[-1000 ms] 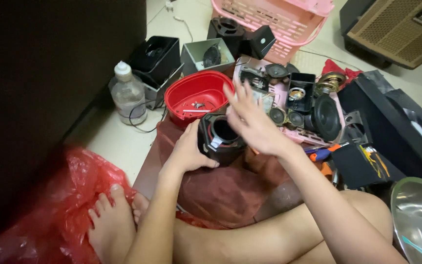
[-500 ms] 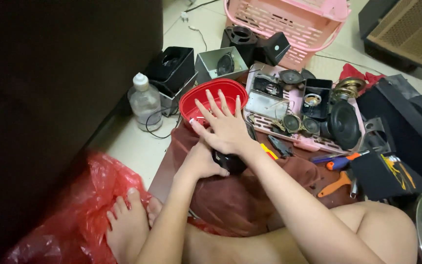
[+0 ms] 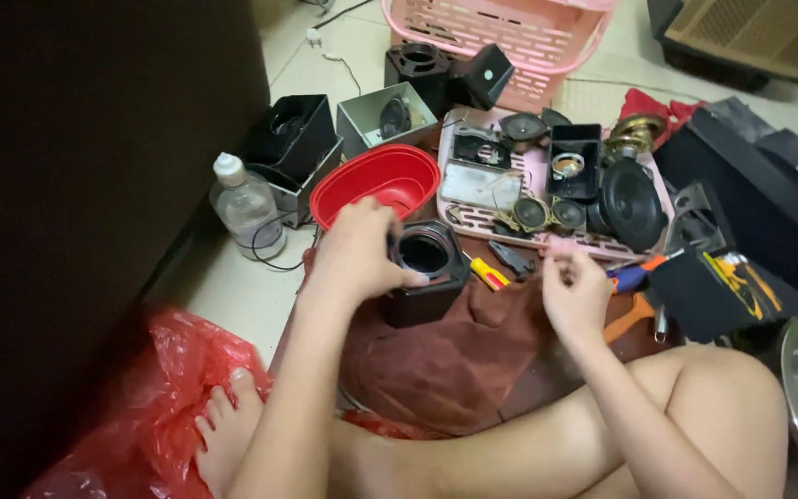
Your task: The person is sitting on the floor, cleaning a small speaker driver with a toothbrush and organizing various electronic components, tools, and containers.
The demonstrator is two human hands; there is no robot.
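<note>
Head view first: I start with the biggest thing, a dark cabinet side (image 3: 94, 185) filling the frame from 8 to 11 o'clock. Next the pink basket (image 3: 519, 37) at 12 o'clock, then the brown cloth (image 3: 445, 360) spread at the centre over the person's lap, and the red plastic bag (image 3: 150, 407) at 7 o'clock. A pink tray (image 3: 473, 189) at 1 o'clock carries loose speaker drivers, the largest a black cone (image 3: 633, 203). A red bowl (image 3: 376, 180) sits at 11 o'clock of the cloth, and a clear bottle (image 3: 247, 208) stands at 10 o'clock.

On the cloth sits the small black speaker box (image 3: 427, 273), round opening facing up, just below the bowl. My left hand (image 3: 357, 259) is clamped round its left side, fingers curled over the top rim. My right hand (image 3: 574, 286) is apart from it at 3 o'clock, fingertips pinched together (on something too small for me to make out, if anything). A yellow-handled screwdriver (image 3: 489, 273) lies between box and right hand.

I judge the box stiff, hard-walled and fairly light, with smooth faces that could slip; the corners and flat side walls look like the safe hold. I'd keep fingers out of the opening, since any cone or wiring inside would be fragile.
</note>
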